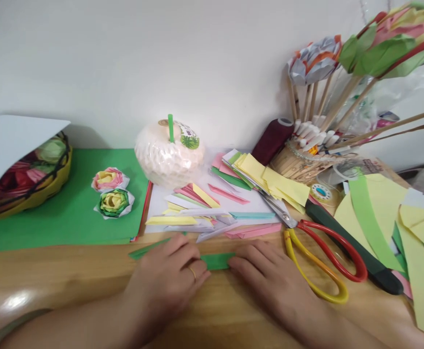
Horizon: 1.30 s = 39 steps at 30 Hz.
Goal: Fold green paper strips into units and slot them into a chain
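A narrow folded green paper strip (217, 261) lies on the wooden table, its bare middle showing between my two hands. My left hand (170, 278), with a ring on one finger, is closed over its left part. At the right end my right hand (270, 274) pinches and presses it, fingers curled. Another green paper piece (144, 250) pokes out behind my left hand. Just beyond my hands, several folded paper strips (193, 220) in pink, yellow, white and blue lie loosely on white sheets. Both sets of fingertips are partly hidden under my hands.
Scissors (288, 220) with red and yellow handles and a dark-green-handled tool (357, 249) lie right. Behind are a wrapped coconut (170, 155), yellow slips (270, 177), a thread spool (273, 140) and a stick holder (299, 162). Paper flowers (113, 202) sit on green sheets (84, 228), beside a basket (57, 177).
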{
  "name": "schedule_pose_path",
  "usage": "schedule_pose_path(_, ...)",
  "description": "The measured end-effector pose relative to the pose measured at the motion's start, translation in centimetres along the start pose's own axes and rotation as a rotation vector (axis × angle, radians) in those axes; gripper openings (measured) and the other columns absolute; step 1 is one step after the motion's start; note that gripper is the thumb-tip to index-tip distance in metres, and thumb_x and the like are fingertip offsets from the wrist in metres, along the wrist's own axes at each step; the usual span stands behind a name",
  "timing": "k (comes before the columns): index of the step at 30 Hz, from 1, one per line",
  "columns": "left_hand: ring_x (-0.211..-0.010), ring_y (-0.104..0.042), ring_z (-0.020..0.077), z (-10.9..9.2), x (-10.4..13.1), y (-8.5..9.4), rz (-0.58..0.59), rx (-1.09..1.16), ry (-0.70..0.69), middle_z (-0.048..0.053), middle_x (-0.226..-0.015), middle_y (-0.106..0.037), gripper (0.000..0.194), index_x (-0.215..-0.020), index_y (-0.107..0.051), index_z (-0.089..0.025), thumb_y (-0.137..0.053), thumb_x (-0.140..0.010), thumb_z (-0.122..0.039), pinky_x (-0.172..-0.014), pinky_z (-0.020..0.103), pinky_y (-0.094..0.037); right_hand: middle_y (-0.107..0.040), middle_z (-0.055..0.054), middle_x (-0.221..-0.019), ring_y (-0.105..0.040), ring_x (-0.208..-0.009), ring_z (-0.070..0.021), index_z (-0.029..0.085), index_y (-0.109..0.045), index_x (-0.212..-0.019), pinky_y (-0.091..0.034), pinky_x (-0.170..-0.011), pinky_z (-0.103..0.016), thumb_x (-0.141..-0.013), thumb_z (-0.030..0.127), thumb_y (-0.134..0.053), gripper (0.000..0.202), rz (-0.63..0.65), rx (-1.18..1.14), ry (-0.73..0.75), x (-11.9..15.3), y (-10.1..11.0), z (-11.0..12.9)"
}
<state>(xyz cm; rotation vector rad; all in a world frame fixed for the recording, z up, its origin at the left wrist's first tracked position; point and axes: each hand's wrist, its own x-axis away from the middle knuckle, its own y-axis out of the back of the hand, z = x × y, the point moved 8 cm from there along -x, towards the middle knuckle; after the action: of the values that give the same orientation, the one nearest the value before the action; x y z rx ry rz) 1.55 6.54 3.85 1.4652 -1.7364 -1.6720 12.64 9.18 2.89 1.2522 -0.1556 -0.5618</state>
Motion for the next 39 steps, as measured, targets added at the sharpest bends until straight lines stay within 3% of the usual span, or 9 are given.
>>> schedule_pose_path(5,-0.071,-0.048,0.0173,1.4,-0.3,-0.2,0.034,0.166,0.164,0.002,-0.07,-0.059,0.025,-0.075,-0.064,-0.018,-0.045,-0.09,-0.021,-0.062,0.028,-0.039,-0.056,-0.003,-0.078,-0.048,-0.074,-0.017,0.017,-0.055,-0.083,-0.039,-0.065,-0.03,-0.092,0.016,-0.042,0.015,-0.089,-0.087,-0.095,0.1,-0.2,-1.4)
schedule_pose_path(10,-0.07,-0.048,0.018,1.2,-0.6,-0.4,0.072,0.099,0.185,0.002,-0.067,-0.059,0.03,-0.073,-0.063,-0.018,-0.04,-0.091,-0.018,-0.062,0.03,-0.038,-0.058,-0.004,-0.081,-0.05,-0.076,-0.0187,0.017,-0.054,-0.087,-0.041,-0.066,-0.032,-0.09,0.016,-0.044,0.01,-0.115,-0.069,-0.138,-0.4,-0.4,-1.8)
schedule_pose_path(16,-0.07,-0.05,0.0198,1.5,-0.7,-0.6,0.103,-0.014,0.222,0.002,-0.068,-0.06,0.021,-0.074,-0.059,-0.018,-0.045,-0.088,-0.019,-0.063,0.032,-0.038,-0.055,-0.003,-0.08,-0.052,-0.073,-0.0179,0.019,-0.053,-0.083,-0.043,-0.062,-0.03,-0.088,0.015,-0.046,0.01,-0.088,-0.032,-0.191,-0.6,-0.6,-2.3)
schedule_pose_path(25,-0.072,-0.051,0.0217,0.8,-0.8,-1.2,0.115,-0.168,0.104,0.003,-0.073,-0.06,0.009,-0.079,-0.059,-0.016,-0.051,-0.083,-0.014,-0.063,0.033,-0.041,-0.057,-0.007,-0.09,-0.052,-0.083,-0.0223,0.017,-0.052,-0.094,-0.046,-0.069,-0.037,-0.088,0.015,-0.048,0.008,-0.062,0.08,-0.174,-0.2,-0.8,-2.0)
schedule_pose_path(29,-0.076,-0.052,0.0209,0.6,-0.8,-1.0,0.103,-0.066,0.071,0.005,-0.079,-0.06,0.009,-0.088,-0.06,-0.015,-0.052,-0.084,-0.018,-0.066,0.033,-0.045,-0.056,-0.005,-0.088,-0.052,-0.082,-0.0198,0.018,-0.051,-0.09,-0.045,-0.07,-0.033,-0.086,0.015,-0.051,0.005,-0.057,-0.002,-0.171,-0.1,-0.8,-2.0)
schedule_pose_path(34,-0.074,-0.051,0.0178,0.5,-0.8,-0.1,0.029,0.126,0.063,0.003,-0.076,-0.061,0.009,-0.08,-0.059,-0.016,-0.053,-0.086,-0.017,-0.066,0.03,-0.045,-0.055,-0.004,-0.081,-0.051,-0.077,-0.0183,0.018,-0.048,-0.078,-0.043,-0.064,-0.029,-0.087,0.012,-0.046,0.011,-0.114,-0.09,-0.161,-0.2,-0.1,-1.7)
schedule_pose_path(39,-0.068,-0.053,0.0142,0.7,-0.6,0.5,-0.044,0.274,0.093,-0.001,-0.066,-0.062,0.01,-0.076,-0.059,-0.018,-0.054,-0.085,-0.018,-0.06,0.024,-0.043,-0.059,-0.005,-0.082,-0.053,-0.077,-0.0178,0.017,-0.053,-0.092,-0.041,-0.067,-0.03,-0.092,0.018,-0.04,0.012,-0.104,-0.079,-0.035,-0.1,0.7,0.2)
